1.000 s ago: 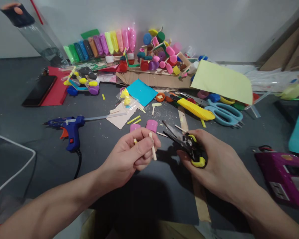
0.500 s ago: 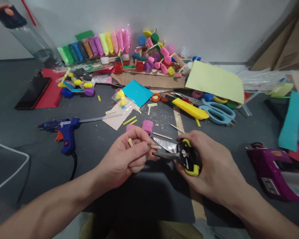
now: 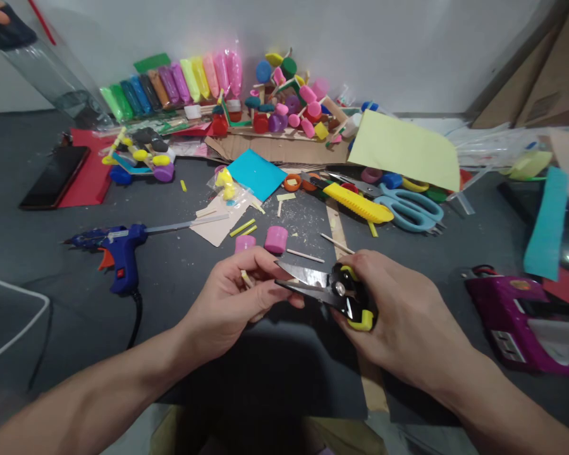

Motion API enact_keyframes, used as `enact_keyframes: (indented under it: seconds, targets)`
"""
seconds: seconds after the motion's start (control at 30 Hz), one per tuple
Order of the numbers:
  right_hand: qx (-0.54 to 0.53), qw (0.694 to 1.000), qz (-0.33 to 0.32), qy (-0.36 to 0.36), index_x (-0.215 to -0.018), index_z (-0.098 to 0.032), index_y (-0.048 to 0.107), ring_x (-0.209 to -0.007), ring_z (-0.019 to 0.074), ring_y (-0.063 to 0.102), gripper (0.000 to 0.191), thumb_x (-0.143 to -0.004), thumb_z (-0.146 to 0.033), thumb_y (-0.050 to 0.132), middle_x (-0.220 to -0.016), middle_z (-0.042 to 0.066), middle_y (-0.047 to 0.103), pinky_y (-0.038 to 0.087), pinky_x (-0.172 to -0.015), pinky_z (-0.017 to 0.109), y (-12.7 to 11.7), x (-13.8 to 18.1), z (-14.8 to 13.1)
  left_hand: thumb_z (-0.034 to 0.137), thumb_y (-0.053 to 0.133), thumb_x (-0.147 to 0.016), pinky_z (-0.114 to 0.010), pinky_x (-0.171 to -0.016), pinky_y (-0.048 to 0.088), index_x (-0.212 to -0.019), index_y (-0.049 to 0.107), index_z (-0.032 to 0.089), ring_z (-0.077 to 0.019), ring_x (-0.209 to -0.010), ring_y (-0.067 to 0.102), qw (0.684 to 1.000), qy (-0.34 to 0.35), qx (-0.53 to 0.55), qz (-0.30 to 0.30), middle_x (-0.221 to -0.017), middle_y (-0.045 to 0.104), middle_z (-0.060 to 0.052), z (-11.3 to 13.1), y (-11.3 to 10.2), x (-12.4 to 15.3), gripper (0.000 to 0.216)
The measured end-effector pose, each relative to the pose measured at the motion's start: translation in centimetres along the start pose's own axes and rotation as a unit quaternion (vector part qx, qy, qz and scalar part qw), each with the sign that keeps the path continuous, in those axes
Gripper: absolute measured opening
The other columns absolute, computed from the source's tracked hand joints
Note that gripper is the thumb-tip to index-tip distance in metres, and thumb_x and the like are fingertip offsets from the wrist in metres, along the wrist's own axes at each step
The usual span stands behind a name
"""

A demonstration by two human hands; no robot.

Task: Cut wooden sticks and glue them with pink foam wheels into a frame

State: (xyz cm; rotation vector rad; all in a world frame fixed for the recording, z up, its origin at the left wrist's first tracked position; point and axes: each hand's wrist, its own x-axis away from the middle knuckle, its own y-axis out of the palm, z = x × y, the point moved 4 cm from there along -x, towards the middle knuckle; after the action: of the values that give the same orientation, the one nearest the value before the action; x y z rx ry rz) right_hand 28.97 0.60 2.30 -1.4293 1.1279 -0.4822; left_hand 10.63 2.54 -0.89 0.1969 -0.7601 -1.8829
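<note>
Your left hand, thumb against curled fingers, holds a pale wooden piece above the table; your right hand wraps the shears, blades parted at the left fingertips. Should they close askew, a fingertip could be nicked.

Phone lay overlapping red paper; blue glue gun lay nearer on tabletop. Coloured packets stood in row by wall, water bottle to their left. Yellow cutter lay beside blue scissors, pale yellow sheet behind them. Purple device sat at right, white cable at left.
</note>
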Motion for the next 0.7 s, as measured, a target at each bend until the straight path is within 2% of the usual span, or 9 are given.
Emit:
enact_keyframes:
  seconds: [0.17,0.3,0.43,0.57,0.7]
  targets:
    - [0.026,1.000,-0.008,0.005,-0.087,-0.020,0.051,-0.056,0.0195,0.052,0.008,-0.081,-0.025,0.052,-0.072,0.006,0.059,0.039,-0.050,0.030,-0.3,0.0,-0.1,0.021,0.086,-0.075,-0.014,-0.046,0.041,-0.073,0.067,0.017,-0.0071,-0.052,0.063,0.999,0.047,-0.014,0.024,-0.067,0.074,-0.001,0.3,0.1,-0.2,0.019]
    - [0.037,0.999,-0.002,-0.004,-0.083,-0.020,0.050,-0.054,0.0195,0.052,0.005,-0.079,-0.023,0.051,-0.067,0.005,0.056,0.037,-0.049,0.030,-0.3,0.2,-0.1,0.019,0.084,-0.075,-0.018,-0.055,0.051,-0.072,0.067,0.018,-0.0112,-0.058,0.069,0.997,0.057,-0.038,0.040,-0.066,0.074,-0.001,0.4,0.2,-0.1,0.017]
    - [0.028,1.000,0.010,0.003,-0.080,-0.021,0.049,-0.051,0.0190,0.051,0.006,-0.081,-0.025,0.052,-0.063,0.003,0.053,0.037,-0.047,0.030,-0.2,0.2,0.0,0.014,0.080,-0.077,-0.020,-0.060,0.053,-0.073,0.068,0.018,-0.0119,-0.061,0.070,0.993,0.075,-0.080,0.049,-0.064,0.074,0.000,0.8,0.3,0.3,0.013]
    - [-0.015,0.999,-0.007,0.039,-0.088,-0.018,0.053,-0.057,0.0198,0.056,0.016,-0.085,-0.033,0.056,-0.072,0.005,0.059,0.042,-0.051,0.030,-0.1,-0.2,0.0,0.014,0.078,-0.081,-0.017,-0.058,0.051,-0.079,0.072,0.021,-0.0110,-0.066,0.071,0.984,0.120,-0.114,0.068,-0.073,0.076,0.000,1.3,0.2,0.7,0.009]
    - [-0.046,0.998,-0.029,0.030,-0.093,-0.017,0.055,-0.062,0.0212,0.059,0.018,-0.083,-0.031,0.057,-0.076,0.007,0.062,0.046,-0.055,0.031,0.1,-0.4,-0.3,0.011,0.078,-0.079,-0.016,-0.057,0.050,-0.076,0.072,0.020,-0.0097,-0.064,0.069,0.977,0.132,-0.143,0.093,-0.074,0.074,0.000,1.5,-0.1,0.8,0.012]
